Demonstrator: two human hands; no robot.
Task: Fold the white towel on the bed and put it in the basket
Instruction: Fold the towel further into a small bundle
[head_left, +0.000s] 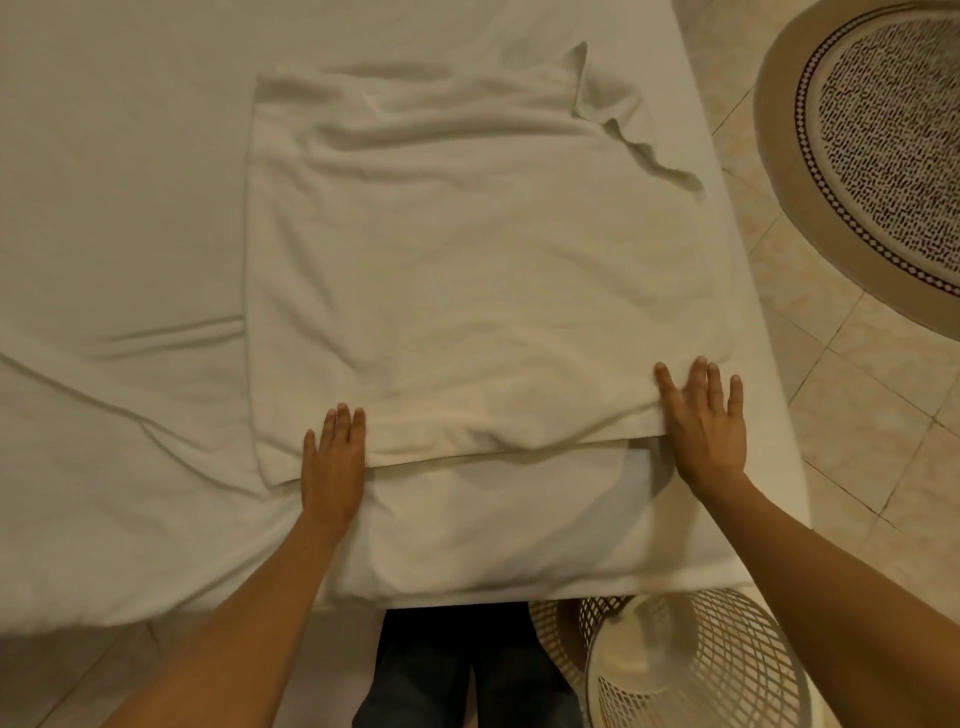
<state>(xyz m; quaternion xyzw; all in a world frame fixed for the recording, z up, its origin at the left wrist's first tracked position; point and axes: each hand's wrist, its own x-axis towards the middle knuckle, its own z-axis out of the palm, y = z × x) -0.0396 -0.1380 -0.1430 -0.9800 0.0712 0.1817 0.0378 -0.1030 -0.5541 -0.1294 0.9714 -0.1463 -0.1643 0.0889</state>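
Note:
The white towel (467, 270) lies spread on the bed (114, 182), folded over once, with a rumpled flap at its far right corner. My left hand (335, 457) rests flat on the towel's near left edge, fingers together and extended. My right hand (706, 421) lies flat on the near right corner, fingers slightly spread. Neither hand grips the cloth. The white lattice basket (727, 670) stands on the floor at the bottom right, just off the bed's near edge, with something white inside it.
The bed's right edge runs beside a beige tiled floor (857, 415). A round patterned rug (883, 130) lies at the top right. My legs in dark trousers (467, 670) stand against the bed's near edge, left of the basket.

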